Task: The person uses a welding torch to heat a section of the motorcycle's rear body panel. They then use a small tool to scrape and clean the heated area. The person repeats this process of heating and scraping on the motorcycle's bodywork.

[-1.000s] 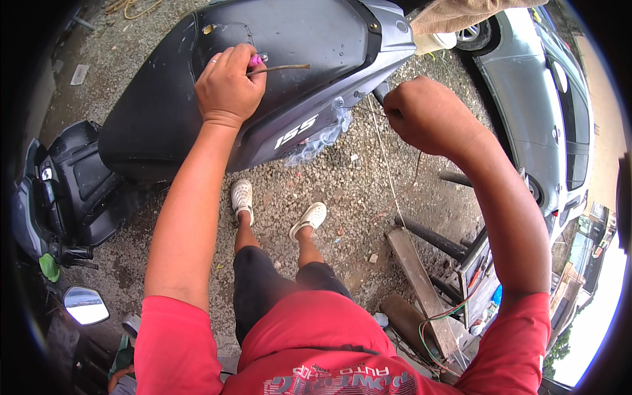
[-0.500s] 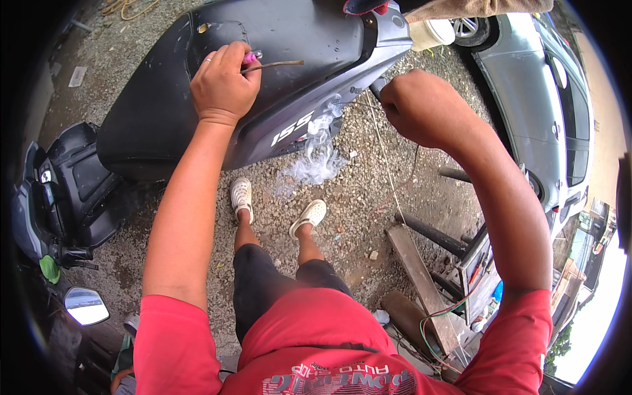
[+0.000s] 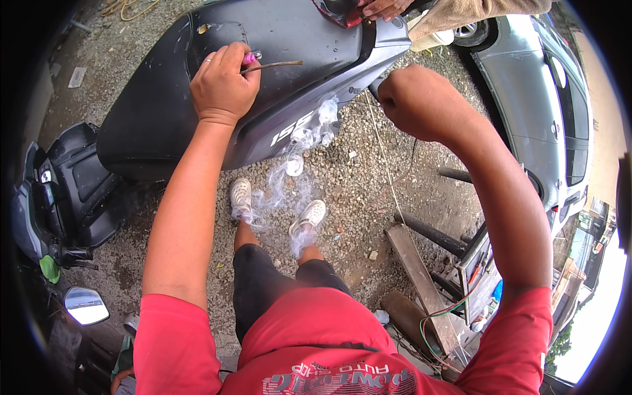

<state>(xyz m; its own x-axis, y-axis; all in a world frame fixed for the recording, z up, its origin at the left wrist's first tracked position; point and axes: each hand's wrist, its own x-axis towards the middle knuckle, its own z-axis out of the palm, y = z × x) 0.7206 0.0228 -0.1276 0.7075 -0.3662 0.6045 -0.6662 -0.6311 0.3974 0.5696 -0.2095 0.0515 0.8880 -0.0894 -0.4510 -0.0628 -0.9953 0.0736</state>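
Note:
My left hand rests on the dark scooter seat and body, closed on a small pink object and a thin brown rod pointing right. My right hand is closed beside the lower edge of the grey side panel, on what looks like a thin dark rod; its tip is hard to make out. Pale smoke hangs below the panel, over my shoes.
Another person's hand is at the panel's top with a red-and-black item. Around are a silver car, a pale bucket, black scooter parts, metal posts, a plank and hoses on gravel.
The smoke has grown and spread down toward my feet. The other person's hand and red-and-black item have come into view at the top. My hands have shifted slightly up and left.

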